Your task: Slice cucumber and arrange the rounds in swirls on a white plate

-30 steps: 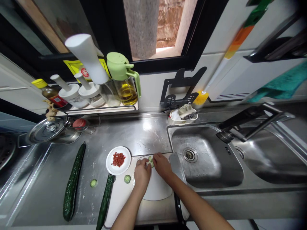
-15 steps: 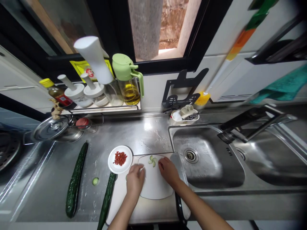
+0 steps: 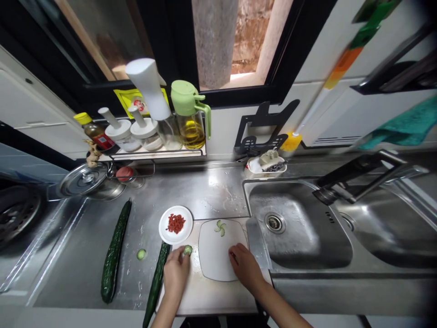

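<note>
My left hand (image 3: pixel 175 272) is at the left side of the cutting board (image 3: pixel 218 298), its thumb and fingertips closed around a small cut cucumber piece (image 3: pixel 187 250). Over the right part of a white plate (image 3: pixel 216 259), my right hand (image 3: pixel 246 266) is held with curled fingers; whatever may be in them is hidden. Thin cucumber slices (image 3: pixel 220 228) form a curved, petal-like group near the plate's far edge. A cut cucumber (image 3: pixel 156 284) lies along the board's left edge. Behind it, a small white dish (image 3: pixel 164 233) holds red goji berries (image 3: pixel 175 223).
A whole cucumber (image 3: pixel 116 253) and a cucumber end (image 3: pixel 141 254) lie on the steel counter to the left. The double sink (image 3: pixel 300 223) and tap (image 3: pixel 351 177) are on the right. Seasoning jars (image 3: pixel 150 136) and an oil bottle (image 3: pixel 191 118) stand on the rear rack.
My left hand has moved left and back from the plate to the cucumber piece. My right hand has drawn toward me, away from the slices. The camera view has shifted slightly.
</note>
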A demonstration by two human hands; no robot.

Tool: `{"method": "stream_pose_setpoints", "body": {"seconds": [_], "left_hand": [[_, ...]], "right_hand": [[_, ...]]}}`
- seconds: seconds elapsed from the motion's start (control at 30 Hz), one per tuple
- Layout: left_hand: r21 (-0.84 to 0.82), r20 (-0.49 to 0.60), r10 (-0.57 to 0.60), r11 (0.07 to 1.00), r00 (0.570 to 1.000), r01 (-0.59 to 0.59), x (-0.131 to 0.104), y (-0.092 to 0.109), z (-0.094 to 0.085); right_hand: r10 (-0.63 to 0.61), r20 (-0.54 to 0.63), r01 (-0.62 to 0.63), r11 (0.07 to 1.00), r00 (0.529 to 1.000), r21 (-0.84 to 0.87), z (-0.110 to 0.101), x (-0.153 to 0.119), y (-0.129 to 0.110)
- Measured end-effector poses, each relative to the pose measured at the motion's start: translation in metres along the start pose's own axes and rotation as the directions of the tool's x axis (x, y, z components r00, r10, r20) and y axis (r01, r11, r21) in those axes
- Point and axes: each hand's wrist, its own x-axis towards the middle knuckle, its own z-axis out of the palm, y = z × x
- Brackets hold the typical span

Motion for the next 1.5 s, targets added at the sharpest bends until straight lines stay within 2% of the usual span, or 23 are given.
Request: {"method": "stream_pose_setpoints", "body": {"seconds": [0.13, 0.3, 0.4, 0.53, 0.63, 0.73, 0.83, 0.93, 1.1, 1.2, 1.3, 1.37, 1.4, 1.43, 1.5], "left_hand": [[-0.006, 0.015, -0.006, 1.000, 1.000, 0.006, 0.001, -0.002, 0.001], [-0.021, -0.038, -0.003, 1.000, 0.999, 0.002, 0.004, 0.003, 0.000], [-0.035, -0.024, -0.034, 0.999, 0.999, 0.034, 0.006, 0.005, -0.002], [-0.109, 0.057, -0.109, 0.987, 0.992, 0.115, 0.010, 0.003, -0.005], [-0.261, 0.157, -0.147, 0.948, 0.977, 0.184, 0.012, 0.004, -0.007], [-0.443, 0.301, -0.099, 0.867, 0.949, 0.230, 0.011, 0.016, -0.006], [-0.576, 0.417, -0.019, 0.768, 0.909, 0.281, 0.006, 0.037, -0.002], [-0.638, 0.524, 0.032, 0.677, 0.851, 0.367, 0.002, 0.058, 0.003], [-0.619, 0.675, 0.012, 0.555, 0.738, 0.556, 0.000, 0.073, 0.010], [-0.543, 0.778, -0.070, 0.424, 0.624, 0.725, -0.002, 0.074, 0.016], [-0.412, 0.870, -0.131, 0.337, 0.476, 0.847, -0.004, 0.077, 0.022], [-0.338, 0.916, -0.114, 0.298, 0.385, 0.893, -0.004, 0.081, 0.025], [-0.319, 0.931, -0.091, 0.273, 0.354, 0.908, -0.003, 0.083, 0.025], [-0.313, 0.939, -0.063, 0.244, 0.337, 0.918, -0.003, 0.085, 0.026], [-0.329, 0.941, -0.016, 0.188, 0.338, 0.925, 0.000, 0.088, 0.026]], "right_hand": [[0.001, -0.001, -0.001, 1.000, 1.000, 0.008, 0.003, -0.004, 0.000], [0.016, -0.002, -0.016, 1.000, 1.000, 0.021, 0.003, -0.007, -0.002], [0.030, 0.017, -0.030, 0.999, 0.999, 0.030, 0.002, -0.007, -0.004], [0.035, 0.046, -0.037, 0.998, 0.998, 0.046, 0.001, -0.006, -0.007], [0.010, 0.052, -0.016, 0.994, 0.999, 0.105, 0.004, -0.004, -0.009], [-0.020, 0.054, 0.006, 0.967, 0.998, 0.253, 0.011, 0.000, -0.012], [-0.013, 0.085, -0.028, 0.886, 0.996, 0.462, 0.016, 0.007, -0.016], [-0.003, 0.144, -0.082, 0.810, 0.990, 0.581, 0.013, 0.015, -0.021], [0.026, 0.168, -0.122, 0.797, 0.985, 0.591, -0.003, 0.018, -0.023], [0.046, 0.167, -0.138, 0.794, 0.985, 0.592, -0.012, 0.015, -0.023], [0.047, 0.146, -0.123, 0.809, 0.988, 0.575, -0.019, 0.012, -0.024], [0.022, 0.128, -0.091, 0.819, 0.992, 0.567, -0.024, 0.010, -0.024], [0.006, 0.121, -0.074, 0.821, 0.993, 0.566, -0.027, 0.009, -0.024], [-0.008, 0.115, -0.059, 0.822, 0.993, 0.567, -0.029, 0.009, -0.023], [-0.023, 0.107, -0.041, 0.824, 0.994, 0.565, -0.034, 0.008, -0.019]]}}
